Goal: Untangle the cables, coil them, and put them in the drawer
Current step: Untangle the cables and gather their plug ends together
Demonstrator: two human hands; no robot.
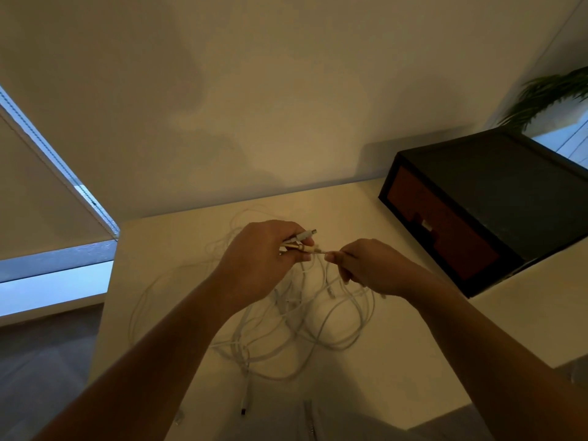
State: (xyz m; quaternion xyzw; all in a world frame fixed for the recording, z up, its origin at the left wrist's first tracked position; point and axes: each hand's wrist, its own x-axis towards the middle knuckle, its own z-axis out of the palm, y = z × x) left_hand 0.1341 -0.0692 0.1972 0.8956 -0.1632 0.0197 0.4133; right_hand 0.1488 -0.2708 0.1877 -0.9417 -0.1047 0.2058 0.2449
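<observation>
Left hand (264, 256), above the middle of the table: closed around a small bunch of white cable ends, plugs (304, 240) poking out past the fingers toward 3 o'clock.

Right hand (359, 265), just beside the left at its 3 o'clock: thumb and fingers pinched on one thin plug tip that reaches across from the left hand's bunch. The two hands nearly touch at that point.

Below both hands, toward 6 o'clock: tangle of thin white cables (286, 316) spread on the pale tabletop (397, 361). Loops cross each other and trail out toward 9 o'clock and 4 o'clock. One loose plug end (245, 405) lies near the front edge at 6 o'clock. Strands run up from the heap into both hands.

At 2 o'clock from the hands, well apart: dark box-shaped drawer unit with a reddish-brown front (445, 227), at the back right of the table. Drawer looks closed.

Progress, as I judge it: early. Ends are being gathered and sorted; nothing looks coiled and no cable is near the drawer. Left to do: separate the strands, coil each, open the drawer, stow them.
</observation>
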